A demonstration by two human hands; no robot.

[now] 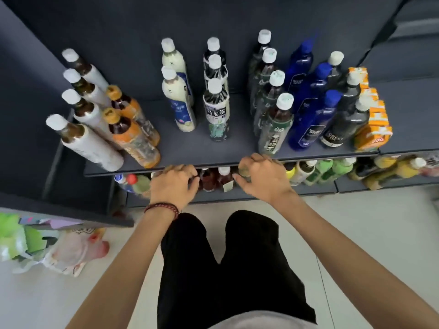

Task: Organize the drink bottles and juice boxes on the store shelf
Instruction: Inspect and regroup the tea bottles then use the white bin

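Both hands are down at the near edge of the top shelf (190, 148), reaching in under it toward the lower shelf (313, 189). The left hand (174, 184), a beaded bracelet (164, 207) on its wrist, has its fingers curled just beside the brown bottles (207, 180), but I can't tell whether it's holding anything. The right hand (263, 178) has thumb and fingers wrapped round the top of a pale-green-capped bottle (244, 170) on that lower level.

Up top, everything's upright and lined up near to far. Far left is a row of white-sleeved bottles (92, 143), with the orange-label bottles (133, 138) just beside them. Then comes a gap, followed by two milky bottles (180, 103) and three black-and-white tea bottles (216, 110). Past another gap stand the green-label bottles (275, 124), blue bottles (311, 124) and dark grey bottles (344, 124), packed close. The orange juice boxes (373, 131) are stacked at the right end, touching the grey row.

Down below to the right are green bottles (327, 169). On the floor at left sit plastic bags (66, 252).
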